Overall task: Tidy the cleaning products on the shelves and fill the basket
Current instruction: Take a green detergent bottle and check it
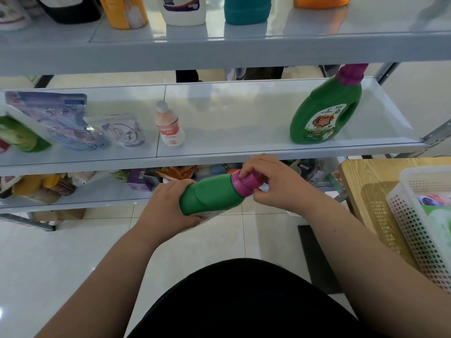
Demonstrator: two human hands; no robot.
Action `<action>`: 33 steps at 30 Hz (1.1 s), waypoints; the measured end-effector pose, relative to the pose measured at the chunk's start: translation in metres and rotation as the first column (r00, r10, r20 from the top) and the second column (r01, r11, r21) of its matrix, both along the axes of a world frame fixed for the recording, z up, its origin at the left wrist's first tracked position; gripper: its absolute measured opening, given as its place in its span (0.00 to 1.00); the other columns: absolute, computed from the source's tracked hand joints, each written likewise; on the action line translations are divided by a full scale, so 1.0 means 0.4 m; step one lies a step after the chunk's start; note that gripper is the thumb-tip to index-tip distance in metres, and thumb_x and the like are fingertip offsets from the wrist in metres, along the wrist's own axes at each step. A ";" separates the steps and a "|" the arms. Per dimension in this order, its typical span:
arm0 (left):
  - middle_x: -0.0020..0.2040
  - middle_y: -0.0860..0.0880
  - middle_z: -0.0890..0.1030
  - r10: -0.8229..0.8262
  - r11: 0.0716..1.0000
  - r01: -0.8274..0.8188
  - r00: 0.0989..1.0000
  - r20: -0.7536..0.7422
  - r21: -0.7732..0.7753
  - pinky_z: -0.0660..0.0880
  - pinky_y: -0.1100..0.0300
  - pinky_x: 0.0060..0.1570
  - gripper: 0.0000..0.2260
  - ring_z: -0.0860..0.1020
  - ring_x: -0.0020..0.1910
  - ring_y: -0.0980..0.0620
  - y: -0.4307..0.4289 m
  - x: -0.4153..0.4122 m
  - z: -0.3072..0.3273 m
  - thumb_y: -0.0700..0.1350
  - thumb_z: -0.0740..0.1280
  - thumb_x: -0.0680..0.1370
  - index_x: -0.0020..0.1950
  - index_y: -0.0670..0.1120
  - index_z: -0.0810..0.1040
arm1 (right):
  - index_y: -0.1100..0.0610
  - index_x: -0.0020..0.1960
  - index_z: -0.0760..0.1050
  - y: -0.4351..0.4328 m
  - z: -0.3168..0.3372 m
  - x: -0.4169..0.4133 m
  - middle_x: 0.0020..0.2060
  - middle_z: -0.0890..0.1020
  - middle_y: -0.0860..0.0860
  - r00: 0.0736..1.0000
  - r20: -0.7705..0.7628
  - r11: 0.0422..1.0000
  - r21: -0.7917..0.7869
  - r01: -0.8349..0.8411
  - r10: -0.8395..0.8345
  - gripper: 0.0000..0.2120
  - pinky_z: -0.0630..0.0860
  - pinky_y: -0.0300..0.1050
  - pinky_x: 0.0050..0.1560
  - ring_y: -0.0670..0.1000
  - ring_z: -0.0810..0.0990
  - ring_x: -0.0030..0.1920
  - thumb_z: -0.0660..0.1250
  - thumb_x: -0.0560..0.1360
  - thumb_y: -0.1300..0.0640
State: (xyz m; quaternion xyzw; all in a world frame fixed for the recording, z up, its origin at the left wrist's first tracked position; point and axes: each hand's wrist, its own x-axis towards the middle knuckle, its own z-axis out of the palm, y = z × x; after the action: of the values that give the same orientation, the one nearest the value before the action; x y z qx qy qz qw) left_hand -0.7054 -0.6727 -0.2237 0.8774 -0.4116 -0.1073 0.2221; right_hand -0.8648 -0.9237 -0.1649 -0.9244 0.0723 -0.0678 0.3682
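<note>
In front of the lowest shelf's (97, 198) front edge, a green bottle (210, 193) is held off the floor between both hands, tilted, its pink cap (246, 182) pointing right. The left hand (168, 206) curls its fingers round the bottle's base end and covers most of the label. The right hand (273, 181) grips the cap with curled fingers and thumb, hiding its far side.

A row of bottles (246, 8) on the top shelf (219, 52) is cut off by the picture's upper edge, so only their lower parts show. On the middle shelf (231, 113), near its right end, a second green bottle (324, 111) stands upright, the tip of its pink cap hidden behind the top shelf's front edge. A small pink bottle (169, 125) stands near the middle. Pouches (61, 120) lean together toward the left end, the leftmost cut off. The lowest shelf holds a jumble of packets (144, 181), too shadowed to tell apart.

At the right edge, a white basket (415, 228) with a pierced wall sits on a wooden table (358, 174). It is partly out of view and its contents are blurred.

The shelves are pale, glossy metal. The floor (207, 240) is shiny light tile, with a dark mat (314, 254) beside the table.
</note>
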 end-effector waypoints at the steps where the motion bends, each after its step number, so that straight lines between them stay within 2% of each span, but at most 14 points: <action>1: 0.57 0.57 0.75 -0.001 1.000 0.001 1.000 -0.011 0.002 0.70 0.53 0.60 0.36 0.69 0.56 0.53 0.001 0.001 0.002 0.60 0.79 0.63 0.68 0.58 0.71 | 0.49 0.56 0.79 0.001 0.001 0.000 0.54 0.77 0.43 1.000 -0.009 1.000 0.004 0.006 -0.006 0.21 0.73 0.34 0.55 0.39 0.71 0.59 0.73 0.68 0.66; 6: 0.59 0.57 0.76 -0.028 0.999 0.028 0.999 0.014 0.040 0.71 0.53 0.61 0.36 0.69 0.56 0.53 0.004 0.004 0.003 0.63 0.78 0.63 0.69 0.59 0.70 | 0.42 0.58 0.75 0.004 0.006 0.013 0.50 0.80 0.42 0.961 -0.246 0.992 -0.008 0.125 -0.123 0.11 0.80 0.49 0.54 0.43 0.79 0.49 0.68 0.76 0.46; 8: 0.60 0.56 0.76 -0.036 0.998 0.036 0.999 0.011 0.048 0.70 0.54 0.62 0.37 0.69 0.57 0.53 0.003 0.005 0.005 0.63 0.78 0.63 0.69 0.59 0.69 | 0.44 0.63 0.73 0.005 0.005 0.015 0.53 0.80 0.45 0.926 -0.345 0.986 -0.002 0.165 -0.156 0.16 0.79 0.53 0.56 0.47 0.81 0.49 0.62 0.79 0.39; 11: 0.60 0.55 0.77 -0.039 0.998 0.038 0.999 0.022 0.044 0.70 0.52 0.64 0.37 0.71 0.58 0.52 -0.002 0.008 0.014 0.64 0.76 0.63 0.70 0.57 0.69 | 0.42 0.72 0.66 0.017 0.004 0.005 0.63 0.70 0.46 0.956 -0.277 0.989 0.082 0.123 -0.095 0.24 0.75 0.44 0.59 0.48 0.75 0.58 0.66 0.78 0.49; 13: 0.61 0.54 0.77 -0.020 0.999 0.020 1.000 0.007 0.032 0.70 0.52 0.65 0.38 0.71 0.59 0.50 -0.005 0.009 0.021 0.63 0.76 0.63 0.70 0.56 0.70 | 0.43 0.70 0.68 0.020 0.000 0.005 0.62 0.71 0.45 0.978 -0.194 0.995 0.046 0.089 -0.079 0.26 0.73 0.40 0.55 0.47 0.74 0.56 0.68 0.75 0.56; 16: 0.61 0.53 0.77 -0.034 0.998 0.032 0.999 0.037 0.050 0.69 0.52 0.65 0.37 0.71 0.60 0.50 -0.005 0.007 0.028 0.61 0.77 0.64 0.70 0.55 0.70 | 0.47 0.63 0.70 0.010 0.000 0.025 0.53 0.78 0.47 0.931 -0.323 0.985 -0.085 0.151 -0.171 0.15 0.78 0.51 0.53 0.50 0.77 0.50 0.65 0.77 0.49; 18: 0.61 0.54 0.76 -0.050 0.997 0.047 0.997 0.052 0.063 0.70 0.51 0.65 0.37 0.70 0.59 0.50 -0.003 0.008 0.026 0.60 0.78 0.64 0.70 0.56 0.70 | 0.46 0.64 0.69 0.010 0.001 0.025 0.55 0.77 0.47 0.910 -0.388 0.989 -0.048 0.138 -0.145 0.16 0.78 0.52 0.54 0.49 0.78 0.50 0.63 0.77 0.46; 20: 0.61 0.55 0.76 -0.039 0.998 0.038 0.999 0.029 0.052 0.70 0.50 0.66 0.37 0.70 0.60 0.51 -0.002 0.013 0.027 0.61 0.78 0.64 0.70 0.57 0.69 | 0.44 0.69 0.68 0.017 0.000 0.023 0.60 0.73 0.45 0.951 -0.294 0.995 0.001 0.101 -0.096 0.21 0.76 0.47 0.55 0.48 0.76 0.53 0.64 0.77 0.49; 22: 0.61 0.55 0.75 -0.029 0.999 0.029 1.000 0.000 0.038 0.70 0.51 0.66 0.38 0.70 0.61 0.51 0.000 0.016 0.028 0.63 0.76 0.63 0.70 0.57 0.69 | 0.47 0.64 0.71 0.023 0.002 0.027 0.55 0.76 0.45 0.966 -0.224 0.990 -0.088 0.108 -0.125 0.14 0.76 0.48 0.52 0.50 0.76 0.51 0.62 0.80 0.46; 24: 0.61 0.55 0.76 -0.036 0.999 0.035 0.999 0.014 0.029 0.69 0.52 0.66 0.38 0.70 0.61 0.51 0.000 0.016 0.031 0.63 0.76 0.63 0.71 0.56 0.69 | 0.49 0.57 0.71 0.018 0.006 0.036 0.48 0.79 0.47 0.936 -0.297 0.981 -0.109 0.162 -0.188 0.16 0.77 0.51 0.48 0.52 0.79 0.46 0.56 0.81 0.38; 26: 0.61 0.55 0.75 -0.048 0.999 0.048 0.999 0.024 0.017 0.68 0.53 0.66 0.38 0.69 0.61 0.52 -0.001 0.016 0.038 0.61 0.77 0.64 0.71 0.56 0.69 | 0.48 0.61 0.69 0.017 0.005 0.031 0.52 0.78 0.48 0.944 -0.297 0.990 -0.050 0.135 -0.144 0.16 0.77 0.51 0.50 0.52 0.78 0.49 0.56 0.82 0.38; 29: 0.61 0.55 0.75 -0.070 0.998 0.070 0.997 -0.018 0.002 0.66 0.58 0.63 0.38 0.68 0.59 0.54 -0.003 0.015 0.054 0.60 0.79 0.64 0.72 0.55 0.70 | 0.49 0.61 0.69 0.028 0.006 0.022 0.52 0.77 0.49 0.990 -0.099 0.976 -0.203 0.079 -0.101 0.13 0.77 0.50 0.46 0.52 0.77 0.48 0.55 0.82 0.43; 31: 0.61 0.56 0.75 -0.068 0.998 0.068 0.998 -0.010 0.006 0.68 0.56 0.63 0.38 0.69 0.59 0.53 -0.007 0.006 0.062 0.64 0.75 0.63 0.71 0.55 0.70 | 0.51 0.55 0.69 0.034 0.009 0.040 0.44 0.79 0.50 0.973 -0.124 0.938 -0.313 0.149 -0.196 0.16 0.73 0.49 0.41 0.54 0.77 0.43 0.50 0.83 0.42; 33: 0.59 0.55 0.75 -0.055 0.998 0.055 0.998 0.044 0.009 0.70 0.53 0.62 0.37 0.69 0.58 0.52 -0.012 -0.002 0.066 0.64 0.73 0.63 0.70 0.54 0.71 | 0.52 0.53 0.68 0.029 0.007 0.056 0.42 0.79 0.51 0.933 -0.242 0.936 -0.295 0.191 -0.267 0.17 0.70 0.48 0.39 0.55 0.78 0.42 0.49 0.84 0.40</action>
State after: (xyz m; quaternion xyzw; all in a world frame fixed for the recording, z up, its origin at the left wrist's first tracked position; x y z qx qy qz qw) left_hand -0.7061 -0.6774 -0.1974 0.8688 -0.4398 -0.0958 0.2065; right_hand -0.8424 -0.9121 -0.1622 -0.9508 0.2217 0.0106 0.2159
